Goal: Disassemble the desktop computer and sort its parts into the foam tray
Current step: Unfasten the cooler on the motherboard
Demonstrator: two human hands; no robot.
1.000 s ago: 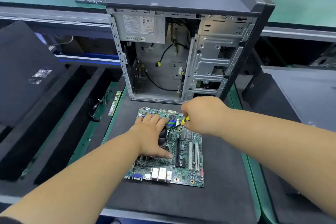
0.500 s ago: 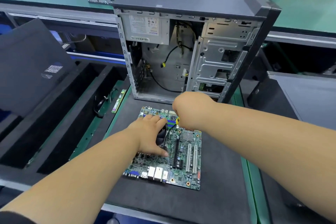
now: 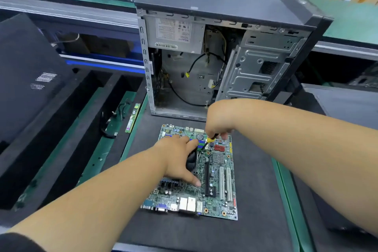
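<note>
Bright, even overhead light; soft shadows; wide-angle bending at edges; slight blur.

Both bare forearms reach forward. Left hand (image 3: 180, 159) lies palm down, fingers spread flat, thumb stretched toward the person. Right hand (image 3: 219, 121) is curled knuckles up, fingers pinched downward.

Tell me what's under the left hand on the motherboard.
The left hand rests on a black cooler fan mounted on the motherboard. Only the fan's right edge shows; the rest is covered.
</note>
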